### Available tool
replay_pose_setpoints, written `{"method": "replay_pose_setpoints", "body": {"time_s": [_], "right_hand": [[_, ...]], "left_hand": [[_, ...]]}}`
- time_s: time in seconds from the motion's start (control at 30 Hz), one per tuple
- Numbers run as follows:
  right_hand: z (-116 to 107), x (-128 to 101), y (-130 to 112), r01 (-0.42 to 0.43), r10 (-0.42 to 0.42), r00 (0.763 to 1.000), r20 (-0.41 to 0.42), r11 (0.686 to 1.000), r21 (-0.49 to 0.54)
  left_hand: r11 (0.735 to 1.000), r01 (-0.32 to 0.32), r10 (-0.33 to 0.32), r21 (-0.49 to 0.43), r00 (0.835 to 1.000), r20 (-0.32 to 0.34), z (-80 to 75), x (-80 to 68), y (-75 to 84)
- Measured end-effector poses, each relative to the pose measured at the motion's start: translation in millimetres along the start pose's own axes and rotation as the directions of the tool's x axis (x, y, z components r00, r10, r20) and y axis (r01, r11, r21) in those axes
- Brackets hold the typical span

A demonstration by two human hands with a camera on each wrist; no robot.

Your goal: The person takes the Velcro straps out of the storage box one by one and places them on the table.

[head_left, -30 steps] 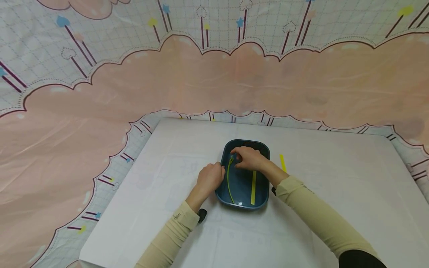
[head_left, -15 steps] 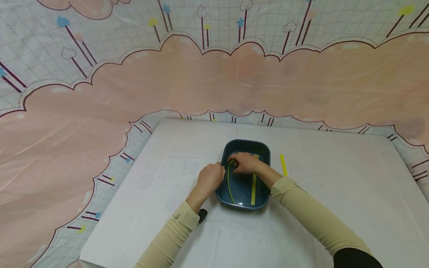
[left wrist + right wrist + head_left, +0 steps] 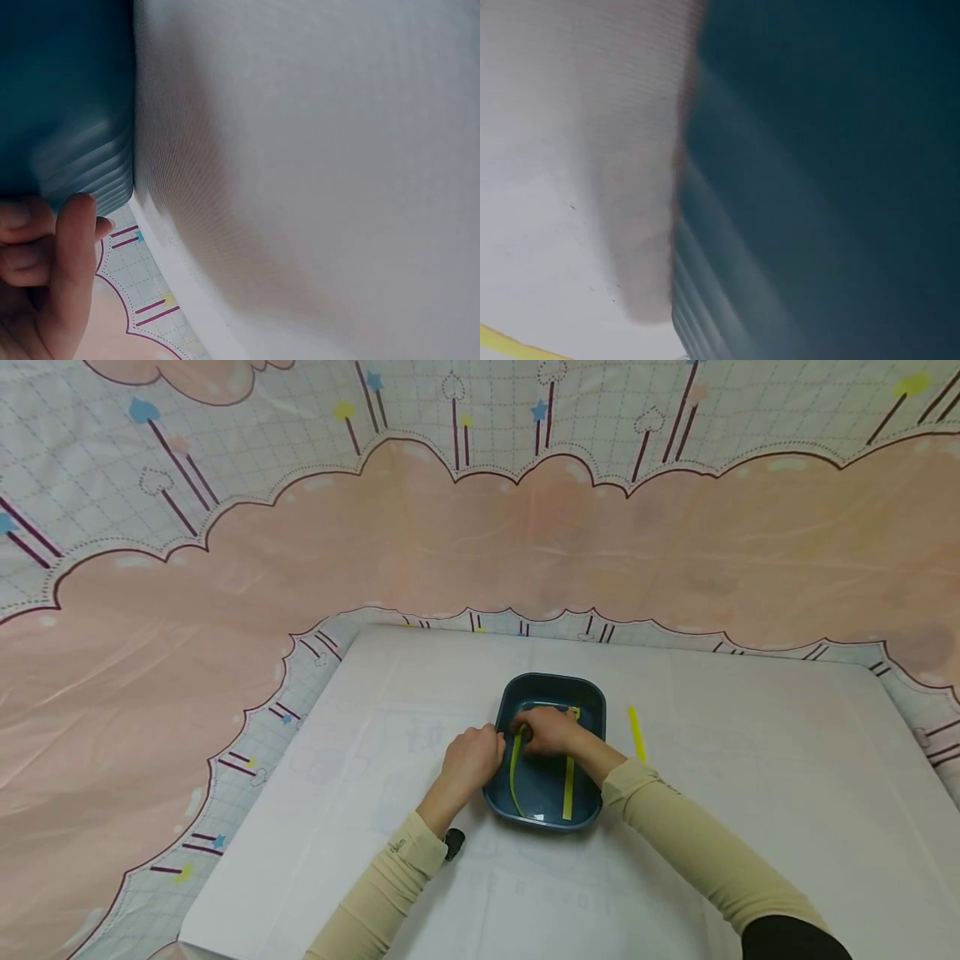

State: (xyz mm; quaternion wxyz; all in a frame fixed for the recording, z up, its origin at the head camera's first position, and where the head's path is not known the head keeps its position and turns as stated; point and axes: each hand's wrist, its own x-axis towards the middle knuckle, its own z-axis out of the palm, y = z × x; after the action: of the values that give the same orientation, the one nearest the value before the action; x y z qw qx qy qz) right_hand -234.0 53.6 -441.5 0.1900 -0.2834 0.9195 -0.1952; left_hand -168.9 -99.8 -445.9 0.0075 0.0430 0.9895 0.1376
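Tray point(image 3: 551, 687): dark blue, rounded, mid-counter point(image 3: 750, 793); long axis runs away from the person.
Strips: a green strip point(image 3: 514, 768) and a yellow strip point(image 3: 568, 787) lie lengthwise inside the tray; a second yellow strip point(image 3: 636, 733) lies on the counter just right of it, pointing the same way.
Right hand point(image 3: 551, 731): inside the tray over the strips' far ends, fingers curled at the green strip's top; whether they pinch it I cannot tell.
Left hand point(image 3: 468, 760): fingers curled against the tray's left wall.
Left wrist view: fingertips point(image 3: 75, 217) touching the ribbed tray wall point(image 3: 90, 165), blurred.
Right wrist view: only blurred tray wall point(image 3: 817, 187) and counter; hand not seen.
Hidden: the strips' far ends, under the right hand.
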Motion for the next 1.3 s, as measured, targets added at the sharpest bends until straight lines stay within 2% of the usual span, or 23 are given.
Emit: {"method": "replay_pose_setpoints", "body": {"time_s": [0.17, 0.37, 0.8, 1.1, 1.3], "right_hand": [[5, 0, 1, -0.027, 0.027, 1.000, -0.004, 1.000, -0.016], [6, 0, 2, -0.032, 0.032, 0.999, -0.006, 0.999, -0.018], [7, 1, 4, 0.015, -0.015, 1.000, 0.001, 1.000, -0.024], [-8, -3, 10, 0.052, -0.052, 0.998, 0.038, 0.999, 0.004], [-22, -8, 13, 0.107, -0.108, 0.993, 0.046, 0.994, 0.024]], "left_hand": [[1.000, 0.011, -0.011, -0.003, 1.000, 0.020, -0.1, 0.2, 0.4], [1.000, 0.006, -0.005, -0.012, 1.000, 0.016, -1.0, -0.5, -0.4], [1.000, -0.003, 0.003, 0.001, 1.000, 0.009, -0.2, -0.5, -0.7], [1.000, -0.010, 0.010, -0.014, 1.000, -0.005, -1.0, -1.1, -0.4], [1.000, -0.017, 0.017, -0.013, 1.000, -0.022, -1.1, -0.9, 0.2]]}}
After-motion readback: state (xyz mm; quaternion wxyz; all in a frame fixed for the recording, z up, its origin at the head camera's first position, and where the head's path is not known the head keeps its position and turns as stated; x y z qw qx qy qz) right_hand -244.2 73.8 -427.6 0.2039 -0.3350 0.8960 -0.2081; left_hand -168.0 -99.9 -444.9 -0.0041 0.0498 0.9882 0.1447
